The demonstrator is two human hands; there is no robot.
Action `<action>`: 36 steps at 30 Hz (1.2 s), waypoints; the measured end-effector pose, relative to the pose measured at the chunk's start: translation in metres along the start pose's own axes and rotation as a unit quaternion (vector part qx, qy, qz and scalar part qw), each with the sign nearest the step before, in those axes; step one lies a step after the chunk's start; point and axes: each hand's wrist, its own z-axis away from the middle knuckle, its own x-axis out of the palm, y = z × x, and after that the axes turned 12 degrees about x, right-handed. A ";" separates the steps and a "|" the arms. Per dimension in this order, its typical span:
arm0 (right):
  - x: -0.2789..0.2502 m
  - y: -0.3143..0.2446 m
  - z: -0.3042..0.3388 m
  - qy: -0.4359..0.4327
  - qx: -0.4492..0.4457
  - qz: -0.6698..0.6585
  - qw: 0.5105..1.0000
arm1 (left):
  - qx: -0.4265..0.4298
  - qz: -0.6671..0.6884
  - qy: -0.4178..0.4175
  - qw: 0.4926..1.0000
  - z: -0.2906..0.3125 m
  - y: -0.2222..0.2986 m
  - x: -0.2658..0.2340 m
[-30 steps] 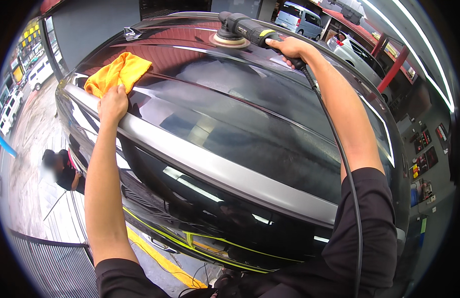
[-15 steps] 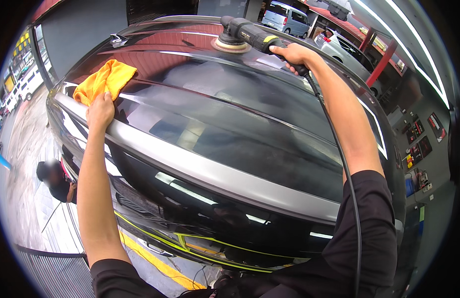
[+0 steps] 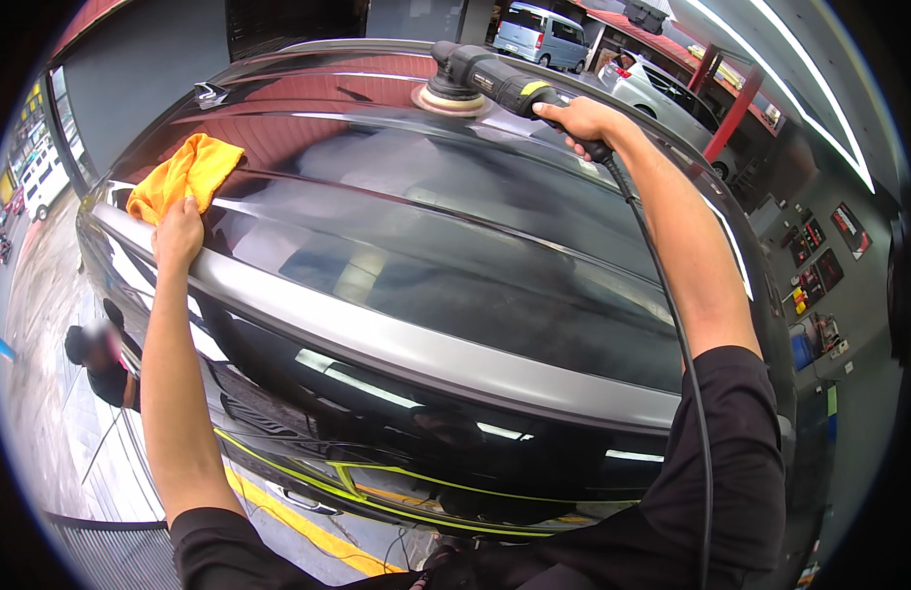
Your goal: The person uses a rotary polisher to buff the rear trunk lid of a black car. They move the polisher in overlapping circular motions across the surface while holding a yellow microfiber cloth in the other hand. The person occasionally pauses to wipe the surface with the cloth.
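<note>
My right hand (image 3: 585, 126) is wrapped round the rear handle of a black polisher (image 3: 495, 81) at the far side of a dark car roof (image 3: 455, 216). The polisher's round pale pad (image 3: 450, 100) rests flat on the glossy paint. A black power cord (image 3: 666, 285) runs from the handle back along my right arm. At the left, my left hand (image 3: 179, 236) grips an orange cloth (image 3: 186, 177) at the roof's edge, beside the silver roof rail (image 3: 377, 339). The fingers under the cloth are partly hidden.
A fin antenna (image 3: 210, 94) stands on the roof at far left. Yellow-green masking tape (image 3: 349, 478) lines the car's near side. Another person (image 3: 103, 366) is beside the car at left. Parked vans (image 3: 540, 35) and a silver car (image 3: 658, 90) stand beyond.
The whole view has shifted slightly, so the car and both hands sit a little further left. The polisher stays at about the same spot on the roof, and both grips hold.
</note>
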 end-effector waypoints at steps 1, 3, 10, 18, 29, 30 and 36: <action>-0.001 0.003 0.002 0.003 -0.001 -0.003 1.000 | 0.001 -0.004 -0.006 1.000 0.000 0.000 0.000; -0.001 0.009 0.005 0.010 -0.005 -0.008 1.000 | 0.003 -0.003 -0.010 1.000 -0.001 0.000 0.002; -0.006 0.023 0.012 0.022 0.011 -0.008 1.000 | 0.000 0.002 -0.011 1.000 -0.008 -0.013 0.007; -0.015 0.045 0.013 0.023 0.023 -0.013 0.999 | 0.000 -0.015 -0.021 1.000 -0.011 -0.012 0.010; -0.021 0.065 0.026 0.029 0.038 -0.013 0.999 | 0.001 -0.005 -0.014 1.000 -0.013 -0.017 0.011; -0.022 0.068 0.027 0.029 0.039 -0.014 0.999 | -0.001 -0.004 -0.021 1.000 -0.013 -0.017 0.011; -0.026 0.080 0.032 0.029 0.055 -0.019 0.998 | 0.000 0.003 -0.021 1.000 -0.013 -0.019 0.011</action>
